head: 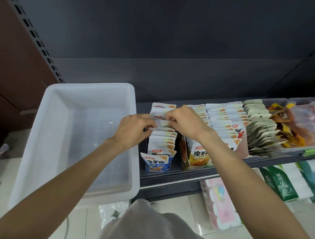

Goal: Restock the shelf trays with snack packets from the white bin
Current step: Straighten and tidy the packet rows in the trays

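Observation:
A white plastic bin (38, 128) stands on the left end of the dark shelf, and I see no packets inside it. Right of it is a blue tray (158, 167) filled with a row of upright white-and-blue snack packets (162, 144). My left hand (133, 130) and my right hand (185, 121) meet over the middle of that row. The fingers of both hands are curled and pinch the top edges of packets there. Which packets they hold is partly hidden by the fingers.
A yellow tray (199, 159) of similar packets stands beside the blue one, then further rows of packets (227, 121) and loose orange snacks (292, 131) to the right. Below the shelf edge (176, 180) lie tissue packs (219, 205) and green bags (280, 183) on the tiled floor.

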`<action>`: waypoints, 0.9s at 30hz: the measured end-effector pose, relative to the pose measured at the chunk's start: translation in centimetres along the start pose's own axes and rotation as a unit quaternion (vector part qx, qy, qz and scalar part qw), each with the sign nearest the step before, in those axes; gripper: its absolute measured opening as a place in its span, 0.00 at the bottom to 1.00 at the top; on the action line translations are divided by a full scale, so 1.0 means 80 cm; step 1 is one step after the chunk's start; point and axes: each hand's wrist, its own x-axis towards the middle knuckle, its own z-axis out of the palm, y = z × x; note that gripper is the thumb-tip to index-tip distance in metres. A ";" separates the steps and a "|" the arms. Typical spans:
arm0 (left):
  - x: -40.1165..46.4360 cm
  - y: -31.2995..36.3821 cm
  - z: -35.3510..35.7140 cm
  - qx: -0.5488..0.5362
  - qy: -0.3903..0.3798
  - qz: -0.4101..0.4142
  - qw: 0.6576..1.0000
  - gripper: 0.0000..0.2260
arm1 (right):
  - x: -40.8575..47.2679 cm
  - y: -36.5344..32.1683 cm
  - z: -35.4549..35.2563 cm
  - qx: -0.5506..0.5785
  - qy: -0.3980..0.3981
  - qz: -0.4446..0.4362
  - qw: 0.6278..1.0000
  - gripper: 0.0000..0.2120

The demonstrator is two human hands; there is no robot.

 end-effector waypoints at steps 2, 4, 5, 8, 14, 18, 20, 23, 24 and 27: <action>-0.003 0.000 0.001 -0.001 0.045 0.008 0.999 0.04 | -0.006 -0.001 -0.002 -0.006 0.044 -0.003 0.999 0.08; -0.005 -0.001 0.000 -0.011 0.072 0.013 0.997 0.05 | -0.012 -0.001 -0.005 -0.008 0.079 -0.006 0.997 0.07; -0.005 -0.001 -0.001 -0.017 0.074 0.021 0.997 0.04 | -0.015 -0.002 -0.007 0.002 0.085 -0.005 0.996 0.07; -0.010 -0.002 0.001 -0.036 0.053 0.031 0.997 0.04 | -0.020 -0.001 -0.011 0.043 0.107 0.009 0.993 0.06; -0.015 0.004 0.001 -0.192 0.003 -0.118 0.974 0.07 | -0.016 -0.006 0.018 0.019 0.131 0.043 0.990 0.09; -0.024 0.034 -0.018 -0.339 -0.012 -0.263 0.903 0.10 | -0.029 -0.009 0.038 0.115 0.151 0.081 0.978 0.12; -0.032 0.053 -0.023 -0.414 -0.005 -0.317 0.853 0.12 | -0.045 -0.017 0.040 0.206 0.190 0.125 0.952 0.16; -0.051 0.078 -0.013 -0.522 -0.003 -0.347 0.779 0.14 | -0.079 -0.041 0.057 0.377 0.178 0.207 0.885 0.23; -0.056 0.087 -0.007 -0.546 -0.002 -0.344 0.764 0.13 | -0.089 -0.051 0.063 0.453 0.159 0.224 0.848 0.26; -0.064 0.106 0.017 -0.573 0.035 -0.339 0.745 0.18 | -0.102 -0.062 0.085 0.577 0.137 0.237 0.769 0.29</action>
